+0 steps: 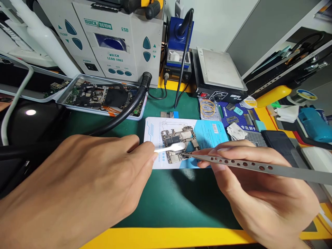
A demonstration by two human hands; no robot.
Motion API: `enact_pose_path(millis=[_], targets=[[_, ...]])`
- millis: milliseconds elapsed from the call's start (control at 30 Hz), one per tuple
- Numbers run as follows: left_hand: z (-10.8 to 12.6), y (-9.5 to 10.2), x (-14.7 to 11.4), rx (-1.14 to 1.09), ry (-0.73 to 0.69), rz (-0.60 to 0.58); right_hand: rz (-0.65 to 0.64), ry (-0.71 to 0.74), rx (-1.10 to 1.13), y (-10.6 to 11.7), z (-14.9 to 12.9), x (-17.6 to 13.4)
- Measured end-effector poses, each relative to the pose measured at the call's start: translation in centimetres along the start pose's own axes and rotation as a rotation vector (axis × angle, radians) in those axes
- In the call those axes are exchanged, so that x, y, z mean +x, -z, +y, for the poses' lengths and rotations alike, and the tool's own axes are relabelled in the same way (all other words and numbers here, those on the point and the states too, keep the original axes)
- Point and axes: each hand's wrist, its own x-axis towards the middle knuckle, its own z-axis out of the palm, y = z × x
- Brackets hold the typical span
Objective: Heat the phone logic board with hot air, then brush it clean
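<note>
My left hand [103, 176] is closed around the stick of a cotton swab [176, 147], whose white tip lies over the middle of a phone circuit board [173, 139]. In my right hand [261, 186] is a pair of metal tweezers [233, 164], pinched between thumb and fingers. The tweezers' points reach the lower part of the board, close below the swab tip; whether they grip anything there is too small to tell. Beneath the board lies a white and blue printed card [211, 138], flat on a green mat [166, 200].
A hot air station [116, 41] stands at the back left, its black hose [127, 110] running past my left hand. Nearby is a tray [140, 116] of circuit boards. A soldering iron stand [178, 41] and a heating plate [220, 69] stand behind; a dark phone [278, 141] lies right.
</note>
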Motion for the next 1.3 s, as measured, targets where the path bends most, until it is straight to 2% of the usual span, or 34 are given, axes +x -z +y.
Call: enact_pose_path(millis=[200, 333, 367, 500, 667, 867, 1067, 1167, 1300], targets=[[-0.1, 0.2, 0.0, 0.002, 0.011, 0.017, -0.001, 0.018, 0.009, -0.1, 0.0, -0.3], [0.1, 0.2, 0.5, -0.002, -0.001, 0.029, -0.058, -0.157, -0.019, 0.7, -0.3, -2.1], [0.1, 0.2, 0.6, -0.006, -0.004, 0.037, -0.094, -0.161, -0.028, 0.9, -0.4, -2.3], [0.1, 0.3, 0.8, -0.010, 0.003, 0.034, -0.157, 0.002, -0.017, 1.3, -0.5, -2.0], [0.3, 0.4, 1.1, -0.014, 0.006, 0.022, -0.149, 0.006, -0.119, 1.1, -0.5, -1.6], [0.6, 0.6, 1.3, 0.004, -0.029, -0.004, -0.323, 0.089, -0.284, 1.9, -0.7, -2.7], [0.8, 0.8, 0.9, -0.014, -0.059, -0.043, -0.222, 0.099, -0.325, 1.4, -1.3, -2.7], [1.0, 0.9, 0.9, -0.041, -0.056, -0.054, -0.270, 0.118, -0.319, 1.8, -1.2, -2.7], [1.2, 0.9, 1.1, -0.067, -0.055, -0.011, -0.294, 0.089, -0.342, 2.7, -0.4, -3.3]])
